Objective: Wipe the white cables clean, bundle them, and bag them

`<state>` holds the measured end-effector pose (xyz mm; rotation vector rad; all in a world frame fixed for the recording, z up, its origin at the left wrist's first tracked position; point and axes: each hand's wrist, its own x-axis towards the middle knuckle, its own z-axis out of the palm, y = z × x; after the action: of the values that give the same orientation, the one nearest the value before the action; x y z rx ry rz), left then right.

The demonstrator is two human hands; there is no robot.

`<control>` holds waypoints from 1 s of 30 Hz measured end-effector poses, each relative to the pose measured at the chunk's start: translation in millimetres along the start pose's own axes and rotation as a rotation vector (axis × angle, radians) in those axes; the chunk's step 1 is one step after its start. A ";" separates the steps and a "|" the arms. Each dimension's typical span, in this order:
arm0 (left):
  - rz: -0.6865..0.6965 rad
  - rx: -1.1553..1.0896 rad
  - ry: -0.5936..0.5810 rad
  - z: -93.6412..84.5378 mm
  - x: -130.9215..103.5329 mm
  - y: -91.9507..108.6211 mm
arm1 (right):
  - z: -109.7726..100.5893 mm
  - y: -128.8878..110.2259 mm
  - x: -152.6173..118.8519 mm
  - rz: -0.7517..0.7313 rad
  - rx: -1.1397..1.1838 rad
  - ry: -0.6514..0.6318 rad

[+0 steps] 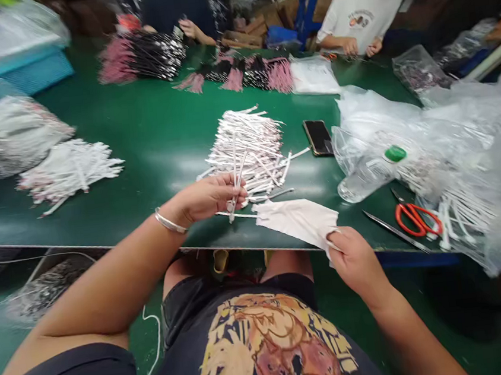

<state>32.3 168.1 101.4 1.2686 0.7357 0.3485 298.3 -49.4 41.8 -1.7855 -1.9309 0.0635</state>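
Observation:
My left hand (216,197) is closed round a few thin white strips (236,180) that look like short cables and stand upright between the fingers. It is at the near edge of a pile of similar white strips (250,143) on the green table. My right hand (357,260) grips the right end of a white cloth (298,219), bunched between thumb and fingers. The cloth's other end lies on the table, close to my left hand. One loose white strip (238,214) lies by the cloth's left end.
A phone (318,137), a clear bottle (370,176), red-handled scissors (417,219) and pointed metal tweezers (393,231) lie to the right, beside plastic bags (459,130). Another white pile (73,167) sits left. Two people work across the green table (150,126) near black-and-pink bundles (147,55).

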 end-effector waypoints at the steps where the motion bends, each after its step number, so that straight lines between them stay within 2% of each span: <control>1: -0.036 -0.125 0.042 -4.0 -8.8 -7.3 | -1.9 1.3 3.4 -0.010 -0.037 0.028; 3: -0.059 -0.284 0.162 -11.0 -24.7 -19.4 | -3.1 4.8 12.6 -0.029 -0.109 0.099; 5: 0.007 -0.354 0.330 -17.0 -37.0 -27.1 | -1.0 7.7 24.2 -0.057 -0.161 0.113; 7: 0.104 -0.381 0.482 -23.3 -45.7 -31.5 | 2.9 9.5 35.8 -0.073 -0.221 0.032; 9: 0.182 -0.413 0.587 -31.5 -51.9 -35.0 | 5.8 10.9 44.9 -0.073 -0.279 -0.062; 11: 0.237 -0.472 0.671 -41.1 -57.2 -38.6 | 6.2 11.7 50.2 -0.071 -0.279 -0.074; 13: 0.283 -0.546 0.743 -48.5 -61.8 -41.4 | 5.2 9.0 52.3 -0.065 -0.180 -0.004; 15: 0.339 -0.616 0.795 -47.6 -64.4 -40.4 | 6.2 -2.5 52.7 0.002 0.013 0.112; 17: 0.407 -0.673 0.807 -32.8 -63.4 -34.4 | 12.3 -26.4 54.5 0.167 0.341 0.216; 19: 0.474 -0.710 0.747 -3.7 -58.3 -25.4 | 23.5 -60.3 60.7 0.398 0.860 0.212; 21: 0.539 -0.735 0.576 33.3 -51.0 -18.1 | 36.0 -96.2 71.5 0.556 1.403 0.109; 23: 0.562 -0.664 0.491 68.0 -44.2 -16.3 | 45.6 -125.4 84.0 0.682 1.786 -0.075; 26: 0.516 -0.505 0.437 99.7 -39.8 -23.9 | 51.3 -148.0 97.1 0.754 2.034 -0.118; 28: 0.503 -0.419 0.452 105.5 -41.4 -31.3 | 52.0 -151.9 99.2 0.780 2.078 -0.093; 30: 0.492 -0.375 0.478 102.5 -45.3 -37.2 | 52.9 -151.4 96.7 0.784 2.081 -0.121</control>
<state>62.2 54.4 91.6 0.9994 0.7043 1.1671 137.3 37.1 82.8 -0.6930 -0.2273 1.6497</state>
